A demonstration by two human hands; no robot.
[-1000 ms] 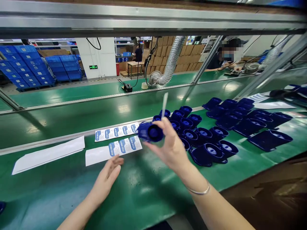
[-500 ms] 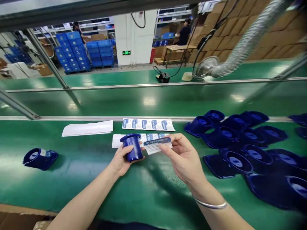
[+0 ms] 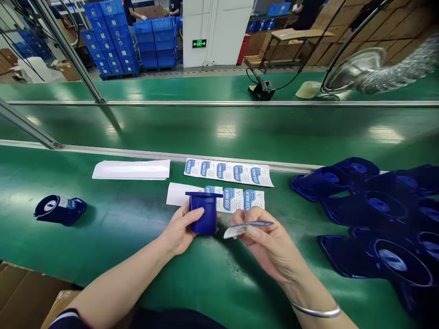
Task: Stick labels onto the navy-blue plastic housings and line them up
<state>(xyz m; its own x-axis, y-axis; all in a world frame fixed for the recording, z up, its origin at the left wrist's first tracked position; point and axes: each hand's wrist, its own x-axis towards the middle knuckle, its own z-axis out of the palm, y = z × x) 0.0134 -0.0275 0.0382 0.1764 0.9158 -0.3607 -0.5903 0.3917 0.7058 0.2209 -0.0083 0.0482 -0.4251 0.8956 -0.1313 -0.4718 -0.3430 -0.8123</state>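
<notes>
My left hand [image 3: 181, 227] is wrapped round a dark blue plastic part [image 3: 206, 214], its flange at the top. Just to the right, my right hand [image 3: 264, 240] pinches a label [image 3: 245, 227], tilted nearly edge-on and apart from the blue part. Behind both hands lies a label sheet [image 3: 233, 199] with a bare white left end; the blue part hides some of it. Farther back is another sheet of labels [image 3: 228, 172]. A second blue part [image 3: 60, 210] with a label on its side lies on the green surface [image 3: 130, 228] at the left.
Many blue parts [image 3: 380, 205] crowd the right side. White paper strips [image 3: 132, 169] lie at the back left. A metal rail [image 3: 144, 153] runs behind the sheets, and a cardboard box [image 3: 27, 297] is at the lower left. Co-workers are partly visible in the background.
The blue part has turned more upright in my left hand. My right hand has tilted the label from facing the camera to nearly edge-on and lowered it slightly. The view has shifted.
</notes>
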